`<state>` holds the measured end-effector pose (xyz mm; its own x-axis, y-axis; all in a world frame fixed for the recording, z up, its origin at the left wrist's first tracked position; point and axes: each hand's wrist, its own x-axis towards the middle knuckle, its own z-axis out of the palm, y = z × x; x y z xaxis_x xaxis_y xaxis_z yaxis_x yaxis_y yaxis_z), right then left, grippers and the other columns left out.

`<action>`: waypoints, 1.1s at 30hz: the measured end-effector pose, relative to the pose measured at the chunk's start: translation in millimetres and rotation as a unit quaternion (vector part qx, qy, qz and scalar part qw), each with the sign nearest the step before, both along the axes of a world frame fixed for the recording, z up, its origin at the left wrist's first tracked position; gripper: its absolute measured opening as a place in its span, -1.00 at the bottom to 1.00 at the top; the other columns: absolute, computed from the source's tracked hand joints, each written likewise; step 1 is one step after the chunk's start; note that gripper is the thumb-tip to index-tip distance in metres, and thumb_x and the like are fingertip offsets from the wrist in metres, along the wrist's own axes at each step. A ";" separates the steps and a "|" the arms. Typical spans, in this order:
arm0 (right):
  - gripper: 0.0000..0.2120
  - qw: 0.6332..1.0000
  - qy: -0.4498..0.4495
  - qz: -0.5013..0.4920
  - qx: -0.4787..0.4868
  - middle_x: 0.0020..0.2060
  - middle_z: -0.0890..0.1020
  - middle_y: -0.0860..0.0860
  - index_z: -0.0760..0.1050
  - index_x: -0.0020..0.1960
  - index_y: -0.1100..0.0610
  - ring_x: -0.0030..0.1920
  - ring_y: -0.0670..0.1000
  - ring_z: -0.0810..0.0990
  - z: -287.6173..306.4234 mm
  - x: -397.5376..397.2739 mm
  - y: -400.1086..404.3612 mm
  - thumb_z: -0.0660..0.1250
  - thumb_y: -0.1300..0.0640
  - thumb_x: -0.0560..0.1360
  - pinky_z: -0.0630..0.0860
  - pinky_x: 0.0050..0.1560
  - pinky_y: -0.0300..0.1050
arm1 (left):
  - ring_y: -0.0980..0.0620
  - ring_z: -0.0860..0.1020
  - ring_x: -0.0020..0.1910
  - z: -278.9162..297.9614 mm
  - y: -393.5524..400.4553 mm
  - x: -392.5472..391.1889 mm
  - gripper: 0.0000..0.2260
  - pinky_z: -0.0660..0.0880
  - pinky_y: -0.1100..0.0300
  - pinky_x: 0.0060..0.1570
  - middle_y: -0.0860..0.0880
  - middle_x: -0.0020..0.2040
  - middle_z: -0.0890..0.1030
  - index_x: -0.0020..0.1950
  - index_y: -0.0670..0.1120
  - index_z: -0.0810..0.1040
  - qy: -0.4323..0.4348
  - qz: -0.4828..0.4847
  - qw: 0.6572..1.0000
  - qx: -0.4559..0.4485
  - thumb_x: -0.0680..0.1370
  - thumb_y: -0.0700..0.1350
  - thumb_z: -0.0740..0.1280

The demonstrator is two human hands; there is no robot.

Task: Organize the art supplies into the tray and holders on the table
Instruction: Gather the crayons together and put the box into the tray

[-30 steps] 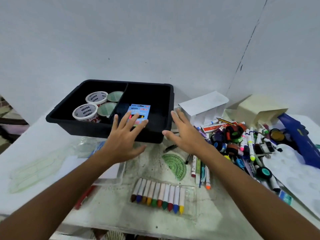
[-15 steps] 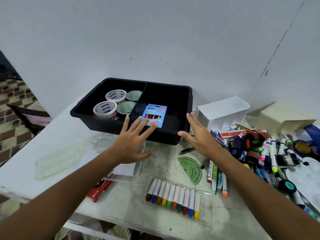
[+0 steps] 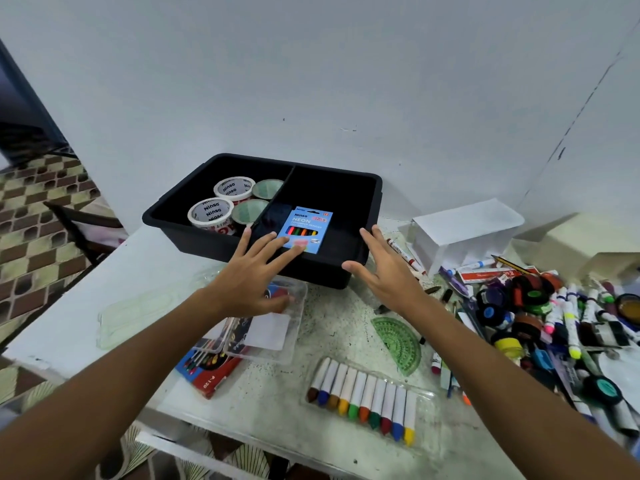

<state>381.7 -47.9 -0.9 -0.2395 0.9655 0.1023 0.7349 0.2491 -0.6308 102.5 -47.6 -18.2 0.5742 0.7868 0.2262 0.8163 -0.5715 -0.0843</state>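
A black two-compartment tray [image 3: 370, 188] stands at the back of the table. Its left half holds several tape rolls [image 3: 210, 212]; its right half holds a blue box of neon pencils [image 3: 308, 226]. My left hand [image 3: 254, 273] hovers with fingers spread at the tray's near wall, fingertips over the pencil box's lower edge. With straight fingers and nothing in it, my right hand [image 3: 386, 271] sits beside the tray's near right corner. A clear pack of crayons [image 3: 363, 398] lies in front, a green protractor [image 3: 396, 339] beside it.
A heap of markers, paint pots and tape [image 3: 540, 317] covers the right side. A white holder [image 3: 464, 233] and a cream box [image 3: 585, 244] stand behind it. Clear plastic cases [image 3: 273, 327] and a red pencil box [image 3: 214, 372] lie under my left forearm. The table edge is near.
The view has swung left and pulled back a little. Both hands stay spread at the tray's near wall, holding nothing.
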 end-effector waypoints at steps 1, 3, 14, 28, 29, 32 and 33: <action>-0.17 1.000 0.001 0.001 0.002 0.58 -0.03 0.02 0.01 0.58 0.01 0.55 0.06 0.07 -0.5 -0.7 0.3 0.13 -0.35 0.44 0.13 0.46 -0.05 | -0.17 0.22 0.50 -0.3 0.2 -0.9 -0.28 -0.03 -0.34 0.45 -0.14 0.48 0.33 0.57 0.01 0.16 -0.003 0.000 1.000 0.000 0.51 0.36 0.12; -0.16 1.000 0.002 0.003 0.003 0.58 -0.03 0.01 0.02 0.58 -0.01 0.55 0.06 0.07 -0.8 -0.9 0.5 0.11 -0.37 0.43 0.13 0.45 -0.05 | -0.17 0.24 0.49 -0.5 -0.3 -0.2 -0.28 -0.03 -0.35 0.45 -0.15 0.47 0.34 0.56 0.00 0.18 -0.012 0.000 1.000 0.004 0.50 0.35 0.13; -0.55 0.997 0.020 -0.010 0.068 0.34 0.48 0.10 0.38 0.41 0.13 0.29 0.06 0.46 3.8 51.3 -10.6 0.23 -0.06 0.60 0.44 0.31 0.12 | -0.22 0.42 0.36 8.6 -22.9 64.0 -0.53 0.37 -0.18 0.34 -0.22 0.32 0.51 0.31 -0.18 0.53 -0.093 -0.115 0.984 0.103 0.49 0.06 0.27; -0.79 0.995 -0.011 -0.076 0.066 -0.06 0.68 0.11 0.61 0.14 0.24 -0.13 -0.01 0.61 5.3 108.6 -18.2 0.30 0.30 0.54 0.57 -0.02 -0.10 | -0.13 0.51 0.23 -20.1 -15.8 187.8 -0.61 0.53 -0.03 0.13 -0.16 0.22 0.57 0.29 -0.22 0.53 -0.169 -0.125 0.973 -0.095 0.55 -0.03 0.23; -0.79 0.995 -0.009 -0.075 0.064 -0.07 0.68 0.10 0.61 0.14 0.23 -0.13 -0.01 0.61 4.5 109.2 -17.8 0.30 0.30 0.54 0.57 -0.01 -0.10 | -0.14 0.47 0.27 -22.1 -11.8 193.3 -0.61 0.48 -0.02 0.20 -0.17 0.27 0.54 0.32 -0.23 0.49 -0.162 -0.114 0.975 -0.098 0.57 -0.05 0.25; -0.79 0.996 -0.007 -0.072 0.058 -0.09 0.67 0.07 0.60 0.15 0.21 -0.14 -0.01 0.61 2.8 110.3 -16.8 0.30 0.28 0.55 0.57 -0.02 -0.10 | -0.09 0.41 0.25 -31.1 0.1 206.6 -0.64 0.40 0.03 0.18 -0.12 0.30 0.49 0.38 -0.18 0.41 -0.141 -0.046 0.985 -0.090 0.63 -0.05 0.20; -0.78 0.996 -0.009 -0.071 0.056 -0.10 0.67 0.06 0.60 0.16 0.20 -0.14 -0.02 0.60 2.8 110.5 -16.4 0.30 0.27 0.55 0.57 -0.03 -0.11 | -0.07 0.40 0.23 -34.2 3.6 209.1 -0.66 0.40 0.05 0.15 -0.10 0.29 0.48 0.38 -0.16 0.39 -0.136 -0.012 0.986 -0.091 0.64 -0.05 0.17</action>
